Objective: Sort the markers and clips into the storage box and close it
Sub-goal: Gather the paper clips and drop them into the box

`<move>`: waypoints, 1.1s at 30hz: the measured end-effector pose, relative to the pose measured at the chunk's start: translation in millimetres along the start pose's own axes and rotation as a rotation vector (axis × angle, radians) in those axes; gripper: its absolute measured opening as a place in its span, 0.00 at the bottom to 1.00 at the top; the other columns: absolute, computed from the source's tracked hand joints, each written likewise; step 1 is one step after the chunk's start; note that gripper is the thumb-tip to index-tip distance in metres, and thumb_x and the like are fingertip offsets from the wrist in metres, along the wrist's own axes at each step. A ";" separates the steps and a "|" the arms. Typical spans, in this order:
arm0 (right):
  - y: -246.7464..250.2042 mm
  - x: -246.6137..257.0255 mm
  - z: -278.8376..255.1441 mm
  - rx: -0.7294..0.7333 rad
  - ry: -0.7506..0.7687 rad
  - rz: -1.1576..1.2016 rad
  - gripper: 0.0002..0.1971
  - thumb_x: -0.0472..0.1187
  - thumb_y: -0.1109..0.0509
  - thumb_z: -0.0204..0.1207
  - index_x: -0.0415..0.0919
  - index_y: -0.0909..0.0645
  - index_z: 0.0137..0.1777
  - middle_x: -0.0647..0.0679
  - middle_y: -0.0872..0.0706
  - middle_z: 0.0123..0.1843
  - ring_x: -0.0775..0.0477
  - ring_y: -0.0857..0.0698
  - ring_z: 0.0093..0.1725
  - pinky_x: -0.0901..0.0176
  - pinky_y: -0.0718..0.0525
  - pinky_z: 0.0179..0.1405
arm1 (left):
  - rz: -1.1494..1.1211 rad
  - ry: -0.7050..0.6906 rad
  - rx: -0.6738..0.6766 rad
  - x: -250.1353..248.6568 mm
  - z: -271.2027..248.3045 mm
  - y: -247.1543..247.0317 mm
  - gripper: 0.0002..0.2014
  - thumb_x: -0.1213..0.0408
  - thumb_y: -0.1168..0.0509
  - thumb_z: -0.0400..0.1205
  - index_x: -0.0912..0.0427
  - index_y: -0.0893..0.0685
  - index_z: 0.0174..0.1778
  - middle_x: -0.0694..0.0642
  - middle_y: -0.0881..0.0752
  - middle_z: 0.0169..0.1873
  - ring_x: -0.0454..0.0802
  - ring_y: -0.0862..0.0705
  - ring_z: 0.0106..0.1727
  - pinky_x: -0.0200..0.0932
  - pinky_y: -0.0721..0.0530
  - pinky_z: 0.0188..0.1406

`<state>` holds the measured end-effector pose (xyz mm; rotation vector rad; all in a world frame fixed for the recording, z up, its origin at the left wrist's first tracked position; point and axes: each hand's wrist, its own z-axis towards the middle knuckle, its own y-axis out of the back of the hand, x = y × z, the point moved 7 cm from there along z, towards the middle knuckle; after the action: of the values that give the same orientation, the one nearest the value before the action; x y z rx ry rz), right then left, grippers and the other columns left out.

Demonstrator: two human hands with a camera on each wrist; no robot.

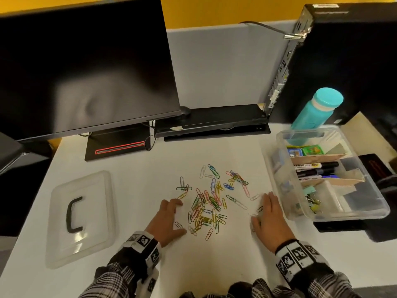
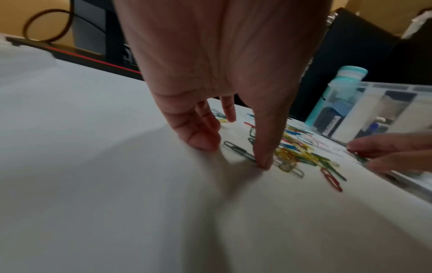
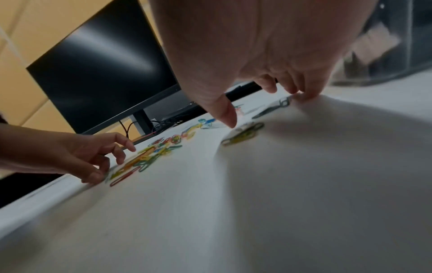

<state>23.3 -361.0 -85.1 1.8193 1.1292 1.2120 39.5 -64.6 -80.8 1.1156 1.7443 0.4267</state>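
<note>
Several coloured paper clips lie scattered on the white table between my hands. My left hand rests on the table at the pile's left edge, fingers spread, thumb tip beside a clip. My right hand lies flat at the pile's right edge, next to the box. Neither hand holds anything. The clear storage box stands open at the right, with markers in its middle compartment. Its clear lid with a black handle lies at the left. The left wrist view shows my left hand touching the clips; the right wrist view shows my right hand over stray clips.
A monitor stands at the back left, a black computer tower at the back right. A teal bottle stands behind the box. Binder clips and small packets fill other box compartments. A black keyboard lies at the back.
</note>
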 end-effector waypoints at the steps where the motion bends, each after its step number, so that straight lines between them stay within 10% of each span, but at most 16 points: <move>1: -7.7 1.5 -1.7 0.055 -0.010 0.008 0.37 0.44 0.42 0.82 0.29 0.59 0.82 0.33 0.60 0.83 0.36 0.58 0.84 0.52 0.51 0.83 | 0.000 -0.023 0.003 -6.4 2.3 -2.8 0.34 0.59 0.23 0.70 0.46 0.36 0.67 0.50 0.31 0.58 0.43 0.21 0.46 0.39 0.16 0.50; 7: -14.6 36.4 -10.7 0.250 0.152 0.220 0.34 0.40 0.46 0.84 0.35 0.63 0.82 0.44 0.64 0.84 0.47 0.61 0.84 0.68 0.60 0.75 | -0.152 -0.116 0.057 -40.7 23.5 -11.1 0.28 0.69 0.28 0.73 0.43 0.32 0.63 0.50 0.27 0.54 0.43 0.21 0.40 0.36 0.17 0.43; 12: 12.7 12.5 -2.3 -0.022 0.023 0.225 0.28 0.40 0.34 0.78 0.38 0.37 0.77 0.41 0.35 0.74 0.43 0.33 0.72 0.61 0.32 0.70 | -0.034 -0.117 -0.199 -25.2 34.3 27.3 0.23 0.69 0.34 0.79 0.52 0.29 0.68 0.52 0.29 0.64 0.49 0.24 0.62 0.41 0.22 0.65; 23: 24.6 56.6 34.0 0.004 0.146 0.308 0.21 0.38 0.35 0.78 0.38 0.30 0.71 0.45 0.31 0.67 0.46 0.28 0.66 0.61 0.28 0.68 | 0.049 -0.193 -0.161 -48.8 45.5 11.6 0.24 0.76 0.45 0.81 0.53 0.29 0.72 0.53 0.29 0.66 0.48 0.27 0.66 0.40 0.24 0.68; 29: 38.6 77.8 81.1 0.004 0.140 0.068 0.28 0.38 0.39 0.79 0.34 0.40 0.78 0.40 0.40 0.79 0.40 0.37 0.76 0.51 0.30 0.75 | 0.270 -0.244 -0.201 -74.3 93.3 38.2 0.32 0.71 0.36 0.79 0.54 0.38 0.79 0.53 0.35 0.76 0.53 0.34 0.73 0.47 0.26 0.71; 33: 9.0 97.9 73.9 0.171 0.188 -0.325 0.33 0.43 0.46 0.83 0.31 0.54 0.82 0.36 0.58 0.85 0.32 0.61 0.83 0.40 0.59 0.83 | 0.359 -0.237 -0.032 -83.8 115.5 15.7 0.43 0.64 0.30 0.77 0.53 0.49 0.82 0.55 0.45 0.82 0.57 0.47 0.81 0.53 0.38 0.78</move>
<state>114.2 -280.0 -67.8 1.5841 1.6081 1.1367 155.4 -149.3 -76.6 1.4017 1.3300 0.5150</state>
